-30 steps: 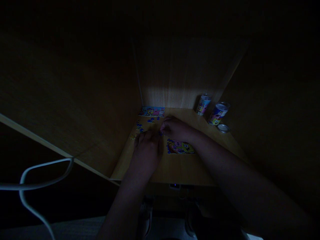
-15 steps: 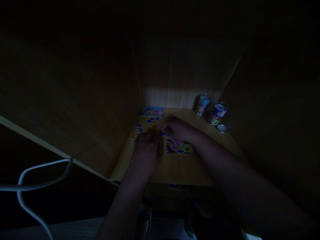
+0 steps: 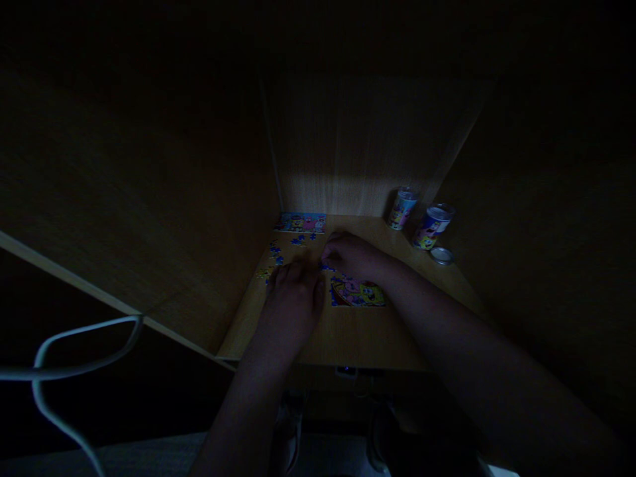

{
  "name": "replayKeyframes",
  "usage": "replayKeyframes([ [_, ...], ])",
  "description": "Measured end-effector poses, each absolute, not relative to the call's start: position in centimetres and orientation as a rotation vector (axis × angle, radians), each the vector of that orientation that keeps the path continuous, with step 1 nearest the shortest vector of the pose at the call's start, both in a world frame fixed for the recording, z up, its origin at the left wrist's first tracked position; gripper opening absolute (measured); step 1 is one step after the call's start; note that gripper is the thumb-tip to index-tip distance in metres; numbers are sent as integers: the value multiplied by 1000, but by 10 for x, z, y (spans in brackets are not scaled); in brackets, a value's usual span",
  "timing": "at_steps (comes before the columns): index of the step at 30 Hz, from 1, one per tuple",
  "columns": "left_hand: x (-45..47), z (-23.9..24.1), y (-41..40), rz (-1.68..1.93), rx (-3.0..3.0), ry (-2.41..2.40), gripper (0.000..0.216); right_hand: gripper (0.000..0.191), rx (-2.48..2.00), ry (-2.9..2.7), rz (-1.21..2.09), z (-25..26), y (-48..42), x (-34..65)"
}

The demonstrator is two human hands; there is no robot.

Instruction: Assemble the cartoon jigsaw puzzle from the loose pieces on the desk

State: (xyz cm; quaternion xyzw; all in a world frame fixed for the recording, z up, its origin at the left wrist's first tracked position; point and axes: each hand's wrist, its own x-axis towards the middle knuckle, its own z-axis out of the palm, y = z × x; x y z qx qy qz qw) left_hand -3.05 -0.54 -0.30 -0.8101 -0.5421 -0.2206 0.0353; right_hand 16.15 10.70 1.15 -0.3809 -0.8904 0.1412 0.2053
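On the wooden desk top lies a partly joined jigsaw puzzle [image 3: 358,293] with pink and yellow cartoon figures. Just above its upper left corner, my right hand [image 3: 350,255] is closed, thumb and fingers pinched together near a few blue puzzle pieces [image 3: 326,267]. Whatever sits in that pinch is too dark and small to make out. My left hand [image 3: 294,295] rests palm down left of the puzzle, its fingers stretched forward beside loose puzzle pieces [image 3: 275,255]. Another cartoon puzzle picture [image 3: 300,222] lies flat at the back left.
Two cartoon-printed cans [image 3: 402,209] [image 3: 433,226] stand at the back right, with a round lid [image 3: 442,256] lying in front. Dark wooden panels enclose the desk top [image 3: 342,338] at the back and both sides. A white cable [image 3: 64,374] hangs at lower left.
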Motion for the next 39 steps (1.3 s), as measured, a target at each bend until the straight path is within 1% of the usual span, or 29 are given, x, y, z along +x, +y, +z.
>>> replayKeyframes([
  [9, -31, -5, -5, -655, -2484, -1658, 29, 9, -1109, -2458, 427, 15, 103, 162],
  [15, -30, -3, -6, -650, -2479, -1672, 34, 4, -1093, -2457, 448, 16, 101, 160],
  [17, -30, -4, -6, -669, -2470, -1665, 37, 4, -1118, -2438, 409, 17, 104, 163],
  [20, -30, -3, -7, -703, -2457, -1674, 37, 14, -1254, -2307, 277, 21, 114, 175],
  [24, -29, 1, -8, -722, -2428, -1696, 32, 20, -1517, -2186, 166, 26, 125, 195],
  [26, -29, 3, -8, -717, -2415, -1703, 28, 19, -1532, -2224, 166, 26, 126, 200],
  [29, -30, 5, -7, -701, -2431, -1691, 22, 12, -1492, -2322, 213, 23, 125, 198],
  [34, -30, 9, -9, -810, -2665, -1507, 20, 7, -1450, -2412, 274, 21, 122, 195],
  [39, -27, 12, -13, -874, -2837, -1367, 19, 6, -1420, -2433, 250, 16, 125, 197],
])
